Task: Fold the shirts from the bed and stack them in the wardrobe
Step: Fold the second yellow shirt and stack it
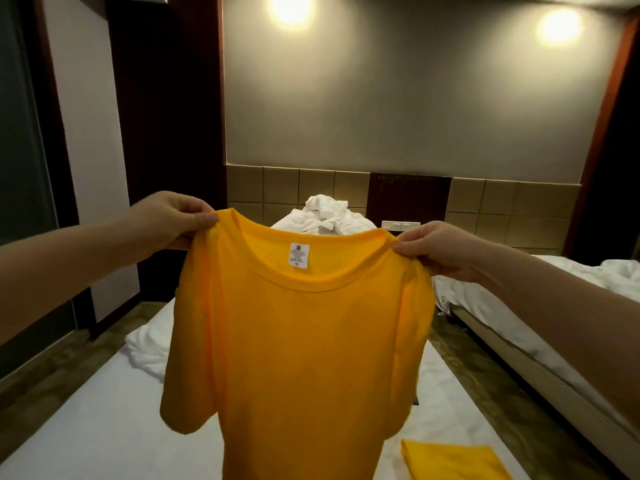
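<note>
Two grips share one yellow shirt (298, 341), held up in the air by its shoulders. The left grip (180, 220) pinches the cloth on one side of the collar and the right grip (433, 251) pinches the other, so the body hangs straight down below them with the neck label (299, 255) showing. I'd judge this the start of a fold, with the shirt spread out but not yet laid down. Next it wants lowering flat onto the bed (86, 427) beneath the grips. Below the right grip lies a folded yellow cloth (450, 462), likely a finished shirt, so the drop should keep clear of it. Beyond the grips sits a heap of white bedding (325, 216), and below the left grip a rumpled sheet (149, 348) bunches at the bed's edge. No wardrobe shows.
</note>
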{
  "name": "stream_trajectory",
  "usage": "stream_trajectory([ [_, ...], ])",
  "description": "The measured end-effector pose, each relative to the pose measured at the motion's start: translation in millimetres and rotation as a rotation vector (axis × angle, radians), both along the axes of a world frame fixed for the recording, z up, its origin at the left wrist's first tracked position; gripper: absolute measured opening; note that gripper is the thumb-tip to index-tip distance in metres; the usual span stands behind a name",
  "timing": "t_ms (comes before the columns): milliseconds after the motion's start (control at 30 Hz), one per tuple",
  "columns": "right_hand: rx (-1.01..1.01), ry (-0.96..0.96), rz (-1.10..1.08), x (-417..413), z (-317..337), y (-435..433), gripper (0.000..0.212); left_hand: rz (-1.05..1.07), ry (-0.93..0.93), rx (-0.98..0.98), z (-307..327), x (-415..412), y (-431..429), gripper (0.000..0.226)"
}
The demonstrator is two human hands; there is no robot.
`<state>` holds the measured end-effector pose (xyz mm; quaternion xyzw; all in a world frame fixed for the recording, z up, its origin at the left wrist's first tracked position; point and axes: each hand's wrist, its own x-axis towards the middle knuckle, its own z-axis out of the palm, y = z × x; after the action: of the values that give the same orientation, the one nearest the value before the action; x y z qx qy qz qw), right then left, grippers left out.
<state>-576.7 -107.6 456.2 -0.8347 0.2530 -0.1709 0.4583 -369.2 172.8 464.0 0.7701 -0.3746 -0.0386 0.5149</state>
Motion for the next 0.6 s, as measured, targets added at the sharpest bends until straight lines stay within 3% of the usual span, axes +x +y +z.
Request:
stream_trajectory([
  [267,-0.134,0.04,-0.021,-4.8,-2.3,8.3,0.008,-0.01,-0.007,0.049,-2.7,-2.8,6.3,0.009],
  [400,-0.167,-0.003,-0.053,-5.4,-6.3,11.2,0.013,-0.036,0.026,0.038,0.5,-2.8,8.1,0.009],
  [600,0.085,-0.093,0.12,-19.0,10.6,13.7,0.011,-0.105,0.162,-0.083,11.6,-3.2,22.2,0.014],
])
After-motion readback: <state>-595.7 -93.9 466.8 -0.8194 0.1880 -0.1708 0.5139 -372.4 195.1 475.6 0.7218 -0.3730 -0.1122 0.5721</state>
